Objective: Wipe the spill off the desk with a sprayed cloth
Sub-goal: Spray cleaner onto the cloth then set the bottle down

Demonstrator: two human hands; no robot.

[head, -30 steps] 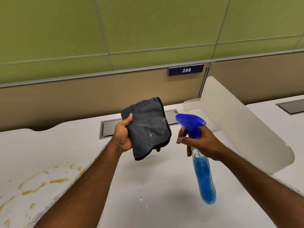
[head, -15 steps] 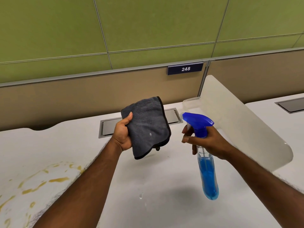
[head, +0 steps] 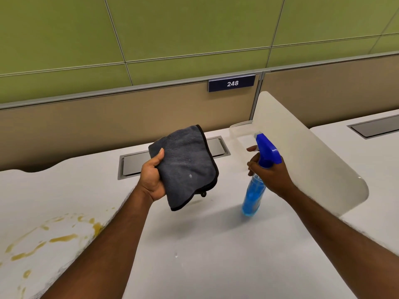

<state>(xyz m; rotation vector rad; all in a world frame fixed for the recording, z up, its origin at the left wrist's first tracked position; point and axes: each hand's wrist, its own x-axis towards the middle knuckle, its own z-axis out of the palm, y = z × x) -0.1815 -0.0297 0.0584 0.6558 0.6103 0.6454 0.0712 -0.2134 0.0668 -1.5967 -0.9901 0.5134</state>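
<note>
My left hand (head: 152, 179) holds a folded grey cloth (head: 187, 167) with a black hem up above the white desk (head: 194, 244), thumb on its face. To its right, my right hand (head: 269, 175) grips the neck of a spray bottle (head: 255, 190) with a blue trigger head and blue liquid. The bottle hangs tilted above the desk, its base toward me and left, with the forefinger stretched out ahead of the trigger. A yellow-brown spill (head: 54, 238) spreads over the desk at the lower left, partly behind my left forearm.
A grey cable hatch (head: 133, 165) is set into the desk behind the cloth. A frosted divider panel (head: 302, 152) stands on the right, with a second desk (head: 371, 152) beyond it. A beige partition with a "248" sign (head: 232, 83) runs along the back.
My right hand has carried the spray bottle to the right and away from the cloth, tilting its base leftward. The cloth in my left hand has barely moved.
</note>
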